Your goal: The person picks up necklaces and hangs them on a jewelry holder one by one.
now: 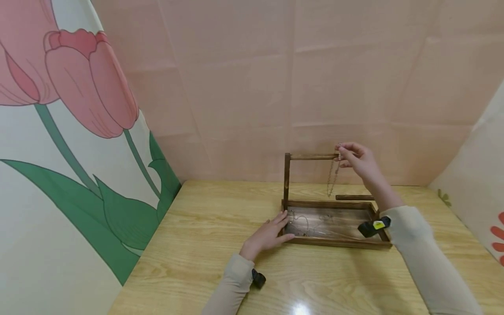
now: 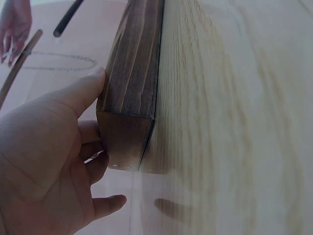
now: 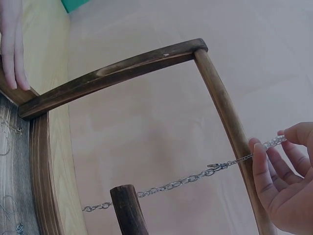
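Observation:
In the head view my right hand (image 1: 356, 159) is raised at the free end of a wooden stand's upper bar (image 1: 313, 156). Its thumb and fingertips pinch the clear beaded end of a silver chain necklace (image 3: 181, 183), which crosses the bar and hangs below it in a narrow loop. A small clasp (image 3: 217, 166) shows on the chain near the bar. My left hand (image 1: 267, 232) rests on the front left corner of the stand's dark tray (image 1: 338, 242), fingers over the end wall and thumb by the front wall.
Several thin chains (image 1: 301, 221) lie in the tray's left part. A post (image 1: 287, 179) rises at the tray's left end and carries the upper bar. A lower bar (image 1: 354, 197) sticks out toward the left from the right side. Pink cloth (image 1: 236, 109) hangs behind the table (image 1: 220, 210).

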`<state>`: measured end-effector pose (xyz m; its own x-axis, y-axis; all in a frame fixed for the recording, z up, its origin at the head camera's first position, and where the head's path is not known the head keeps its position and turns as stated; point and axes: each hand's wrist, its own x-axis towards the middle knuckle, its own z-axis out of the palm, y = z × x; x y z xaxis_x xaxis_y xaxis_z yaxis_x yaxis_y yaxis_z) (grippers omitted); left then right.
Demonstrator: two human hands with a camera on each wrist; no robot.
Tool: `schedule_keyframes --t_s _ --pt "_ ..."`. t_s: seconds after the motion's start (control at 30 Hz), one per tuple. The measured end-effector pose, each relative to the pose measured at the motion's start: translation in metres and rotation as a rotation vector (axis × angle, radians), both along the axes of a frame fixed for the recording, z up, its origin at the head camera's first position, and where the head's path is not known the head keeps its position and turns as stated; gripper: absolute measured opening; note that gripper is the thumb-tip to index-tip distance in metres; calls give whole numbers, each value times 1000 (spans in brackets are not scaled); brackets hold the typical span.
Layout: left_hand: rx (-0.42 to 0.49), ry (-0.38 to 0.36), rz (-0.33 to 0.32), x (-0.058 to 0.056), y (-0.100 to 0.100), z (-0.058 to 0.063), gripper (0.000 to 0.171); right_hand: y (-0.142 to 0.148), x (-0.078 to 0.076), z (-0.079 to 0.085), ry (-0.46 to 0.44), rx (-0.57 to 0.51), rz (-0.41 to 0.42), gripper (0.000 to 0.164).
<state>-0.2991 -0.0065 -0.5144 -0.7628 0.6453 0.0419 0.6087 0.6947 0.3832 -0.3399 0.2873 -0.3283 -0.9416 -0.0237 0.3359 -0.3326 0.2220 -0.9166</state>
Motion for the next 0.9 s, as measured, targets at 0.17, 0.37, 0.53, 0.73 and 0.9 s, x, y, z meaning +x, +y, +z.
schedule_keyframes --t_s 0.17,0.37,0.53,0.73,0.9 --pt "0 3 -7 2 -3 -1 74 -7 7 1 -8 4 -9 44" --pt "8 -11 -24 7 -8 -1 73 -18 16 3 -18 17 -18 40" --pt "11 -23 -28 9 -10 0 73 -23 16 0 -14 18 -11 40" --pt "4 -30 -29 11 -11 1 74 -30 18 2 -31 17 -5 40" --pt "8 -23 -28 11 -13 1 75 -34 18 0 -21 13 -11 39"
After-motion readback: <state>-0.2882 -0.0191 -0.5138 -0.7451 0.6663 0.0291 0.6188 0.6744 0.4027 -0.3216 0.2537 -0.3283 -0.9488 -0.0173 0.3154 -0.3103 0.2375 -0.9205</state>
